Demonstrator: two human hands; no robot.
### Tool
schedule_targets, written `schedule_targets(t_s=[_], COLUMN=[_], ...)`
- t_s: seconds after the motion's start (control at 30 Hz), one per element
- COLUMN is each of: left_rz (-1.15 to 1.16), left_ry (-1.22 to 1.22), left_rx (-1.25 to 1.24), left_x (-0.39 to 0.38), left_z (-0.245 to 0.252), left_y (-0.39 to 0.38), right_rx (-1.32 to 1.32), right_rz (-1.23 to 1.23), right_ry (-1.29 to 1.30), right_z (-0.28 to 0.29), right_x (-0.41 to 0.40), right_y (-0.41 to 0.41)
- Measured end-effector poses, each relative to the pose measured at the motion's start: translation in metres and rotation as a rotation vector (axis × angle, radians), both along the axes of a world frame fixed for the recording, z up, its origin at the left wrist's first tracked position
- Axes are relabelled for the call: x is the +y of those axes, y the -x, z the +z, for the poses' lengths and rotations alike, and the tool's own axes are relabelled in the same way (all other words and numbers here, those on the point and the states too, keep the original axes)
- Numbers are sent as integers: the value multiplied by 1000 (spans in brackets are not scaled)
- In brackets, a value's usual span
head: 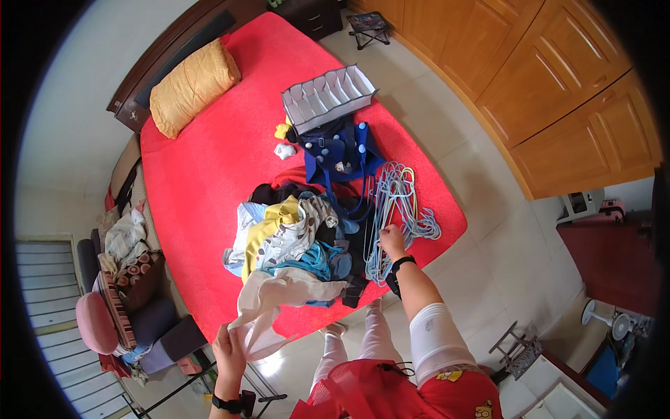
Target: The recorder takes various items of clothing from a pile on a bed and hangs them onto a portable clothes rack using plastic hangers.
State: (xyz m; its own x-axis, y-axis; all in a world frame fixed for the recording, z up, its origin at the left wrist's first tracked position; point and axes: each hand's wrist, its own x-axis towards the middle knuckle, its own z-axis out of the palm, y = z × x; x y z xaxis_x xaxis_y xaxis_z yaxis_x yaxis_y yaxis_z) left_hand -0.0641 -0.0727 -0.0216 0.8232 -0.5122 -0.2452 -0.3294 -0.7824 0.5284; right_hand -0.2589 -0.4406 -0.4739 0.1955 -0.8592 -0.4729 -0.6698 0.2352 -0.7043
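Note:
My left hand (229,350) grips one end of a cream-coloured cloth garment (282,288). The garment stretches from my fingers to a pile of clothes on the bed, and part of it hangs over the bed's edge. In the pile are a white printed garment (285,243), a yellow garment (256,235) and a turquoise one (314,260). My right hand (392,242) has its fingers curled on a thin hanger in a bunch of pale blue and yellow clothes hangers (393,183). My fingers partly hide that hanger.
The bed (209,173) has a red cover and a yellow pillow (193,86). Beyond the clothes lie a blue bag (319,170), a grey compartmented organizer box (330,99) and a small white plush toy (285,151). Wooden cabinets (544,78) line the right; cushions (97,324) are heaped left.

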Motion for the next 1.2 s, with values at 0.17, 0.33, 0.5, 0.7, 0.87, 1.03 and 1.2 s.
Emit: schedule_targets(t_s=[0.17, 0.33, 0.5, 0.7, 0.87, 1.03, 1.2], left_rz=[1, -21, -54, -113, -90, -152, -237], left_ry=[16, 73, 129, 83, 132, 226, 278], left_rx=[-23, 3, -12, -182, -237, -323, -360], left_x=[1, 8, 9, 19, 35, 65, 64], left_z=[10, 0, 7, 26, 69, 111, 159], left_y=[0, -3, -7, -25, -41, -60, -81], right_rx=[-244, -574, -583, -558, -712, -979, -1073], right_rz=[-92, -412, -412, -313, -56, 14, 220], right_ry=[-234, -462, -429, -93, 349, 587, 351], right_z=[58, 103, 152, 230, 330, 424, 530], right_x=[8, -7, -19, -12, 20, 44, 75], right_y=[-37, -37, -17, 28, 52, 36, 36])
